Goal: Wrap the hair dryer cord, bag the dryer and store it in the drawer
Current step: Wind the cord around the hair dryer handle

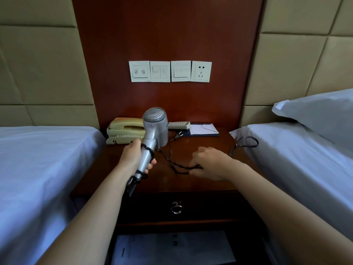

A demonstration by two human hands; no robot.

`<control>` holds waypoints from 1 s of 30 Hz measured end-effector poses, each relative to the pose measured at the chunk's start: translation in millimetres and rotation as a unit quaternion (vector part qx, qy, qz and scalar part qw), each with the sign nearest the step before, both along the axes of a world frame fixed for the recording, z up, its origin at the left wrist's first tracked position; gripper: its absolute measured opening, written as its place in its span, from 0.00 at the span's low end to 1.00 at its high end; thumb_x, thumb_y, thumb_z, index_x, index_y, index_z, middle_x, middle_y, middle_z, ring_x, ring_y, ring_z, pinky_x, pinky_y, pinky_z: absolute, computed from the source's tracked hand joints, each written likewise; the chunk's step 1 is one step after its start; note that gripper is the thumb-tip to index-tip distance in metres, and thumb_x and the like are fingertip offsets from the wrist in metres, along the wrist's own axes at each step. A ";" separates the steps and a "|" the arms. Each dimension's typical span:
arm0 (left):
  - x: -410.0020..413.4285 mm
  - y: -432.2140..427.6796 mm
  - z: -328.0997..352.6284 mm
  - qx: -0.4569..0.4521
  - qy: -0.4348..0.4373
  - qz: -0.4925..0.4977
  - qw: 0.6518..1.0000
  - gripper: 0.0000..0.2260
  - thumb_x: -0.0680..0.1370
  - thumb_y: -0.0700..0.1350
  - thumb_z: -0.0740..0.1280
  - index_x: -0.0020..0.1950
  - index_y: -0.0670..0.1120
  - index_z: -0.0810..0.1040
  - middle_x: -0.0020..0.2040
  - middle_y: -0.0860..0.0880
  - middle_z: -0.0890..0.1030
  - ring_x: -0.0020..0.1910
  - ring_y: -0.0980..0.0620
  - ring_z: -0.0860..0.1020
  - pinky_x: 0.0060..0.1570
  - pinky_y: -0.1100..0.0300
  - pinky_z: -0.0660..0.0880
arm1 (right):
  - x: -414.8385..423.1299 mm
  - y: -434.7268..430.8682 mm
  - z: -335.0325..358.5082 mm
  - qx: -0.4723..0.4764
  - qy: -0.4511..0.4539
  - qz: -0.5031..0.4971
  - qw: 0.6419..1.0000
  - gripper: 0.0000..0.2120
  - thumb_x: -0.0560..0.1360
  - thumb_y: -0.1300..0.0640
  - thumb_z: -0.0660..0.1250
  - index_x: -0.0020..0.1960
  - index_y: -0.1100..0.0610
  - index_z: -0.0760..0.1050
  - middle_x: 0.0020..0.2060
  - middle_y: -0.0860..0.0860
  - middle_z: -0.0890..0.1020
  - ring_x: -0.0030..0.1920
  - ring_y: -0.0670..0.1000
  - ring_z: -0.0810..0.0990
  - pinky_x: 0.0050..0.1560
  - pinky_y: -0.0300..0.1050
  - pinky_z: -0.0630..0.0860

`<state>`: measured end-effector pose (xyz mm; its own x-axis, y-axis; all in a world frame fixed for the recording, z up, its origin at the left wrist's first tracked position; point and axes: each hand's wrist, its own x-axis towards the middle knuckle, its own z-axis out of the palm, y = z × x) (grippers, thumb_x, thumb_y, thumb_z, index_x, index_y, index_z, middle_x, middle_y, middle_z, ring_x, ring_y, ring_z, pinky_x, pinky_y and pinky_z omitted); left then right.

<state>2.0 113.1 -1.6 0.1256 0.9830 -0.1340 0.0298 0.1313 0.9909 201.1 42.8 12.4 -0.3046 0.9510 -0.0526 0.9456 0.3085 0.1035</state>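
The fingers (pixel 151 163) of the left hand (pixel 134 158) are curled tight round the handle of the silver plastic hair dryer (pixel 155 125), thumb side towards the camera. The dryer is held off the tabletop with its round grilled end tilted up and back. The thin black power cord (pixel 177 165) crosses the handle in 1 turn just above the fingers and bunches in loose loops at the handle's lower end.

The right hand (pixel 211 163) is knuckles-up with its fingers bent, pinching the cord low over the dark reddish wooden nightstand (pixel 206 148). From this pinch the cord runs slack back towards the dryer, and its black 2-pin plug (pixel 178 135) lies on the tabletop behind.

The nightstand's drawer (pixel 200 205) below is closed, and a metal ring pull (pixel 177 209) hangs at its middle.

At the back of the tabletop sit a beige corded telephone (pixel 122 131), a pale remote control (pixel 178 125) and a white notepad on a dark folder (pixel 203 130). On the wooden wall panel above are 3 white switch plates (pixel 160 71) and 1 white socket (pixel 201 71). A white-sheeted bed (pixel 38 159) stands on each side, and a dark loop (pixel 247 142) rests at the edge of the right 1; I cannot tell what it belongs to.
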 end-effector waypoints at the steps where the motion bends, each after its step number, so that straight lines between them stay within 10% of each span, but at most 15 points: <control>1: -0.3 0.9 -1.8 0.015 0.036 0.021 0.999 0.19 0.81 0.47 0.49 0.42 0.37 0.74 0.23 0.40 0.77 0.17 0.48 0.69 0.19 0.65 0.66 | -5.6 -5.2 3.7 0.037 -0.016 0.027 0.999 0.13 0.78 0.49 0.59 0.58 0.53 0.77 0.51 0.51 0.77 0.58 0.53 0.69 0.59 0.47 0.65; 11: 11.5 -13.3 0.2 0.201 0.306 -0.030 0.930 0.19 0.81 0.58 0.51 0.38 0.48 0.70 0.37 0.45 0.77 0.30 0.49 0.78 0.30 0.59 0.71 | -22.9 -18.7 18.9 0.259 0.096 0.143 0.950 0.07 0.76 0.54 0.65 0.50 0.55 0.78 0.44 0.52 0.80 0.47 0.56 0.77 0.41 0.47 0.72; 19: 11.5 -23.7 6.0 0.204 0.327 -0.151 0.910 0.15 0.73 0.58 0.63 0.58 0.55 0.72 0.40 0.50 0.78 0.34 0.50 0.77 0.36 0.57 0.73 | -17.3 -10.0 29.4 0.237 0.223 0.090 0.941 0.07 0.78 0.55 0.62 0.53 0.51 0.77 0.46 0.46 0.78 0.49 0.54 0.78 0.44 0.56 0.76; 25: 21.4 -25.1 5.8 0.228 0.394 -0.167 0.874 0.21 0.61 0.72 0.55 0.44 0.61 0.72 0.45 0.50 0.79 0.43 0.47 0.79 0.44 0.52 0.77 | -32.4 -9.2 27.1 0.200 0.227 0.117 0.946 0.09 0.77 0.56 0.63 0.53 0.55 0.79 0.47 0.49 0.79 0.48 0.52 0.77 0.46 0.57 0.76; 30: 20.5 -26.5 9.6 0.239 0.412 -0.160 0.865 0.16 0.75 0.65 0.53 0.50 0.57 0.71 0.48 0.47 0.79 0.37 0.47 0.75 0.34 0.56 0.69 | -27.0 -12.4 41.2 0.086 0.374 0.079 0.920 0.11 0.76 0.52 0.65 0.45 0.59 0.81 0.37 0.50 0.82 0.38 0.44 0.79 0.40 0.36 0.75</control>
<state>22.4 86.6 8.1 0.4569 0.8834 0.1045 0.7105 -0.4331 0.5546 174.0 30.4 53.6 -0.3289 0.8668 0.3748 0.7178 0.4873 -0.4972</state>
